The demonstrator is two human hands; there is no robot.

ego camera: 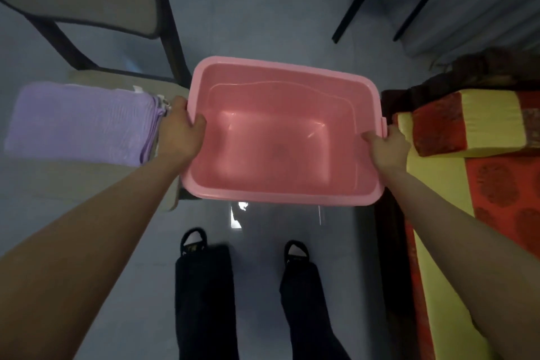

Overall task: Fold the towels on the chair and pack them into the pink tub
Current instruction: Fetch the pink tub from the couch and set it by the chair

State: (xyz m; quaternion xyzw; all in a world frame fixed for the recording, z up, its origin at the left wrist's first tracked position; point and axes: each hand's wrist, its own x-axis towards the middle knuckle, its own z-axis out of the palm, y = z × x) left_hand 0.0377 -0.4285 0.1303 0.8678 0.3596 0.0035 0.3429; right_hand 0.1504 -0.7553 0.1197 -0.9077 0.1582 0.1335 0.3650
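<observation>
Hands on the pink tub, and no towel inside it yet.

The left hand grips one short side of the rim and the right hand grips the other, each with its thumb hooked over the edge, so the tub hangs between them, and I think it is off the floor. Just outside the left hand, the purple towels lie in a flat, neat pile on the chair. The folding looks done. The packing is all left to do. Count: one tub, one pile of towels with a few layers showing at its edge, too close to count. One red and yellow cushion sits right beside the right hand.
</observation>
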